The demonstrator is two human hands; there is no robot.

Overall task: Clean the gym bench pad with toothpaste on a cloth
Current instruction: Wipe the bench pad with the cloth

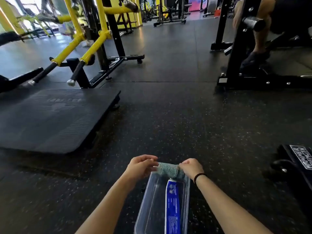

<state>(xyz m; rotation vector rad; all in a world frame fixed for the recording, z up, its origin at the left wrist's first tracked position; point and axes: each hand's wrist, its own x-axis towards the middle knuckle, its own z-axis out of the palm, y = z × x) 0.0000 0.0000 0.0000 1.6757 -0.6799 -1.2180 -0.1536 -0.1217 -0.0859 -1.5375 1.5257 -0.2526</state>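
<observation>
Bright daylight blown out at ten o'clock, pale sheen on the rubber floor there, wide-angle bending at the edges, yellow frame blurred at eleven o'clock

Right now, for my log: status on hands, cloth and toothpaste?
Left hand and right hand pinch cloth ends over tub. Toothpaste tube lies in tub, untouched. Nothing blocking hands.

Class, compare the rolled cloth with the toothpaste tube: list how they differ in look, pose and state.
The cloth is grey-green and fuzzy; the toothpaste tube is smooth, blue and white. The cloth is held at its ends by the left hand and right hand; the toothpaste tube lies untouched in the clear container. The cloth runs crosswise, the toothpaste tube lengthwise. Both are long and narrow.
</observation>
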